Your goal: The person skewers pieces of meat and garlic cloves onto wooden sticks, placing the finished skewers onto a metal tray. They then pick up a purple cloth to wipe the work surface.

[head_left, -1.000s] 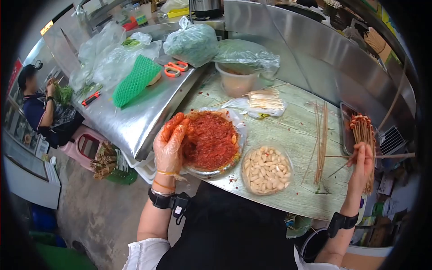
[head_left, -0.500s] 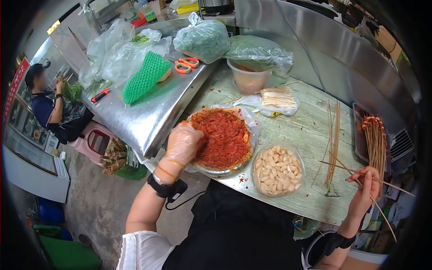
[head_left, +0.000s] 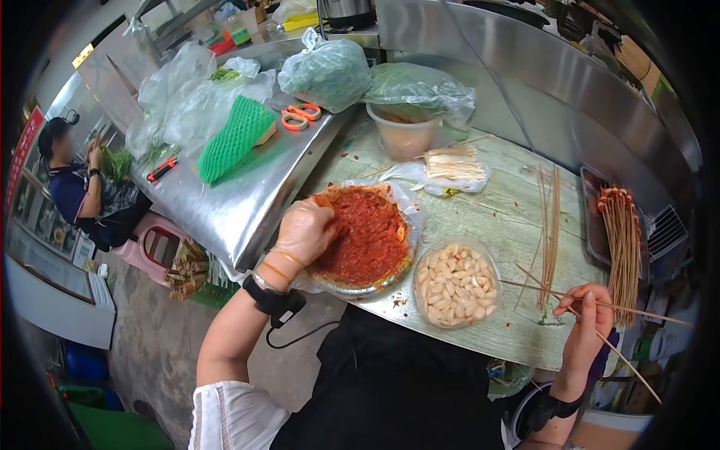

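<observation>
My left hand (head_left: pixel 304 229), in a clear plastic glove with a band at the wrist, is at the left side of a lined bowl of red chili paste (head_left: pixel 366 232). Its fingers curl down into the paste; whatever they hold is hidden. Between the thumb and fingers of my right hand (head_left: pixel 586 322) are two thin bamboo skewers (head_left: pixel 632 367), crossing each other over the table's right side. A clear tub of peeled garlic cloves (head_left: pixel 457 285) stands between the bowl and my right hand. Loose skewers (head_left: pixel 551 232) lie beyond that hand.
At right, a tray (head_left: pixel 592 202) holds many skewers with red-orange tips (head_left: pixel 621 247). White enoki mushrooms (head_left: pixel 454 165) lie behind the bowl, near a plastic bucket (head_left: pixel 405 135). The steel counter (head_left: pixel 247 202) carries scissors (head_left: pixel 301 116) and green foam netting (head_left: pixel 236 139). Another person sits far left.
My right hand has moved slightly left with the skewers, whose tips now reach the garlic tub's edge. My left hand stays at the paste. The whole view has shifted a little.
</observation>
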A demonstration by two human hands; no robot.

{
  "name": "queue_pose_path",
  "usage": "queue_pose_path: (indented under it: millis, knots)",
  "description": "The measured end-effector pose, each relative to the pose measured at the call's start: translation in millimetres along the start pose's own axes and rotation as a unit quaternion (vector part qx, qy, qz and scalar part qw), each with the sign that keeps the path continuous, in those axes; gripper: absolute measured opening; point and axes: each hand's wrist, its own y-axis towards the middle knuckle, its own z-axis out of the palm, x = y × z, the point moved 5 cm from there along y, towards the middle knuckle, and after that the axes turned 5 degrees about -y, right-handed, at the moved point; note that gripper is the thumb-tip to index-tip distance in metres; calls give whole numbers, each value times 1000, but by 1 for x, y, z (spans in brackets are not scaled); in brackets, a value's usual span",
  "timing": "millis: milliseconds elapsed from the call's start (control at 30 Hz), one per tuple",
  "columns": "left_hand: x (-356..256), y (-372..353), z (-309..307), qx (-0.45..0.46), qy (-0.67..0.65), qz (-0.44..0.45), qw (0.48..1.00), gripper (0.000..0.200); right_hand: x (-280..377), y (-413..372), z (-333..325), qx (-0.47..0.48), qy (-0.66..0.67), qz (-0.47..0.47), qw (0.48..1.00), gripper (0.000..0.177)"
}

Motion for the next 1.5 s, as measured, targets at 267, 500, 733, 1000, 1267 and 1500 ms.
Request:
queue_pose_path:
  millis: [267, 500, 733, 1000, 1267, 1500]
  knots:
    - [6, -17, 10, -4, -676, -351, 648, 13, -5, -3, 23, 16, 49, 35, 998, 22]
    - [-10, -19, 20, -44, -640, -284, 713, 10, -7, -4, 39, 68, 71, 52, 994, 24]
    - [-19, -3, -5, 45, 32, -38, 998, 15, -7, -7, 39, 81, 70, 57, 993, 25]
    - [6, -8, 15, 52, -447, -249, 858, 9, -4, -8, 39, 83, 79, 55, 992, 25]
    - [-12, -21, 19, 19, -725, -353, 591, 9, -7, -7, 42, 87, 104, 78, 988, 26]
    - [-30, -23, 24, -4, -670, -345, 657, 16, -11, -1, 39, 69, 73, 97, 990, 25]
